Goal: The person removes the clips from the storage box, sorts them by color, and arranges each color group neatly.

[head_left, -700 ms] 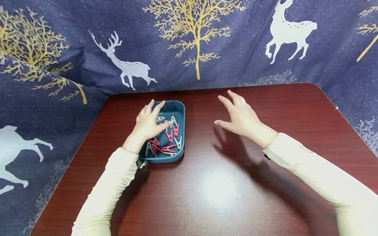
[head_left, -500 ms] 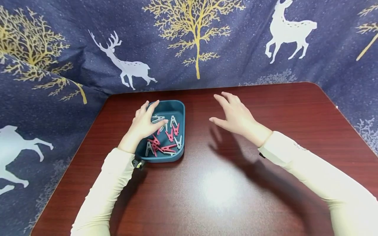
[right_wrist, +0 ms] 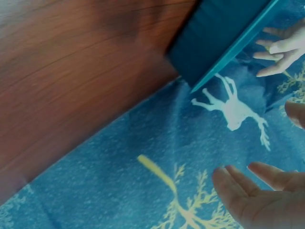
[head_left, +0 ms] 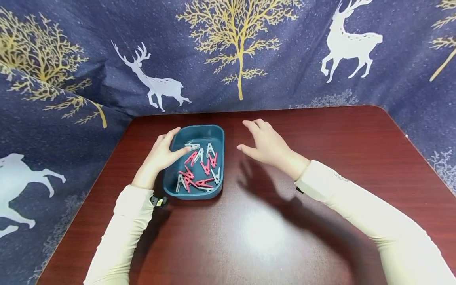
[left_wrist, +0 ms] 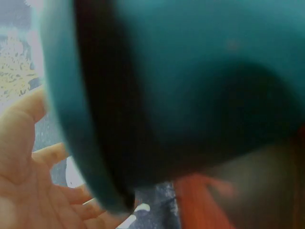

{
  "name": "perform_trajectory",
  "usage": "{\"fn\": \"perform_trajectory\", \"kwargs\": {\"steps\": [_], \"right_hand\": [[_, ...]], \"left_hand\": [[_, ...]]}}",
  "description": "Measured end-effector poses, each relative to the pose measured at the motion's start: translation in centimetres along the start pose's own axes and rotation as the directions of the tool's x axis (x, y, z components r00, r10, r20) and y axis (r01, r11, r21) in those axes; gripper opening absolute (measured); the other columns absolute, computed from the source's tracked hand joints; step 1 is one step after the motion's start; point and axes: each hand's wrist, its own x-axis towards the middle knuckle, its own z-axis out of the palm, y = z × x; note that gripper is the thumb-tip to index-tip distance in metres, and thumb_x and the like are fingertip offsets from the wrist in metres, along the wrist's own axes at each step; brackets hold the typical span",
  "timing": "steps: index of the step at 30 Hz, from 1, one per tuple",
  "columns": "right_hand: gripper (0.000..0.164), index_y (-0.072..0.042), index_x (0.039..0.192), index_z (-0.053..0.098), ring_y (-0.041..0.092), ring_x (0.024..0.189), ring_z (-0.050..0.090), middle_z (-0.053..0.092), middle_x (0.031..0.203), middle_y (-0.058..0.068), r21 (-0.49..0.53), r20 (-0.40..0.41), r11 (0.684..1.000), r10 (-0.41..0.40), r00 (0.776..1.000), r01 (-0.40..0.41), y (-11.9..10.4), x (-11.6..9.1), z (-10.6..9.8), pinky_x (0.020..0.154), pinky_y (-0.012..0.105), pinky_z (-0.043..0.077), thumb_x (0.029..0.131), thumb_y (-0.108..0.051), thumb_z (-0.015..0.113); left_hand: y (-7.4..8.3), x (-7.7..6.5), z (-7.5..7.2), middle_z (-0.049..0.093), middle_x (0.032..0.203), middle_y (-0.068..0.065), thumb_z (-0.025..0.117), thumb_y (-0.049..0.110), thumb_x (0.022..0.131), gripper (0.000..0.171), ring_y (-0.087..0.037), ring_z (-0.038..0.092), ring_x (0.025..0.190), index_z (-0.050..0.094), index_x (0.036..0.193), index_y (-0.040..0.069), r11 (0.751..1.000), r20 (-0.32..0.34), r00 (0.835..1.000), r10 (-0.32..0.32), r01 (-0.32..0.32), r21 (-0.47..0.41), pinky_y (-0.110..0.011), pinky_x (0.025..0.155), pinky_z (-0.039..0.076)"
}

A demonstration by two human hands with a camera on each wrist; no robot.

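Observation:
A teal plastic bin [head_left: 194, 195] stands on the table, left of centre, with several red and white clothespins [head_left: 206, 168] scattered over its floor. At the bin's left side is my left hand [head_left: 160, 153], fingers spread and thumb reaching over the rim. In the left wrist view the bin's wall [left_wrist: 205, 57] fills most of the picture and hides part of the fingers. My right hand [head_left: 267, 145] hovers above the table to the right of the bin, thumb and fingers apart and pointing towards it. Nothing is held in either hand.
The dark red wooden table [head_left: 338, 150] reaches back to a blue cloth [head_left: 213, 79] printed with white deer and yellow trees. A bright light reflection lies on the tabletop in front of the bin.
My right hand has moved left, closer to the bin. My left hand has drawn left and slightly down, uncovering more of the clothespins. The head view has tilted slightly upward.

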Motion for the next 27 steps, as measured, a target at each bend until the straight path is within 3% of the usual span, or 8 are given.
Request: {"fn": "perform_trajectory", "kwargs": {"steps": [9, 16, 21, 27], "right_hand": [[0.066, -0.001, 0.136, 0.046, 0.032, 0.115, 0.05, 0.053, 0.123, 0.018, 0.047, 0.071, 0.999, 0.008, 0.997, -0.011, -1.8, 1.7, 1.3, 0.099, 0.043, 0.042, 0.084, -0.034, 0.069], [0.059, -0.002, 0.131, 0.051, 0.026, 0.109, 0.054, 0.055, 0.119, 0.015, 0.074, 0.126, 0.997, 0.025, 0.992, -0.035, -2.8, 3.0, 2.3, 0.095, 0.039, 0.046, 0.085, -0.033, 0.07], [0.052, -0.002, 0.128, 0.055, 0.024, 0.103, 0.057, 0.058, 0.116, 0.014, 0.093, 0.13, 0.993, 0.062, 0.99, -0.075, -3.5, 3.7, 3.0, 0.091, 0.037, 0.049, 0.086, -0.031, 0.069], [0.049, -0.003, 0.128, 0.056, 0.024, 0.101, 0.058, 0.058, 0.118, 0.014, 0.149, 0.143, 0.98, 0.113, 0.983, -0.135, -4.1, 4.5, 4.3, 0.09, 0.036, 0.05, 0.087, -0.027, 0.068]], "left_hand": [[-1.3, -0.3, -0.6, 0.046, 0.134, -0.03, 0.064, 0.037, 0.089, 0.076, -0.043, 0.058, 0.109, 0.027, 0.149, 0.009, 0.998, 0.026, 0.999, -0.02, 0.021, -0.053, -0.055, 0.095, 0.045], [-1.8, -0.6, -1.0, 0.048, 0.132, -0.03, 0.061, 0.039, 0.09, 0.076, -0.042, 0.059, 0.109, 0.026, 0.15, 0.01, 0.994, 0.068, 0.994, -0.084, 0.089, -0.065, -0.054, 0.09, 0.049], [-2.3, -0.4, -1.1, 0.049, 0.128, -0.031, 0.061, 0.033, 0.092, 0.073, -0.042, 0.062, 0.101, 0.025, 0.15, 0.008, 0.982, 0.11, 0.988, -0.107, 0.122, -0.141, -0.046, 0.076, 0.056], [-2.8, 0.1, -1.4, 0.052, 0.121, -0.03, 0.058, 0.023, 0.094, 0.065, -0.04, 0.062, 0.098, 0.027, 0.147, 0.003, 0.957, 0.178, 0.974, -0.138, 0.178, -0.23, -0.043, 0.075, 0.056]]}}
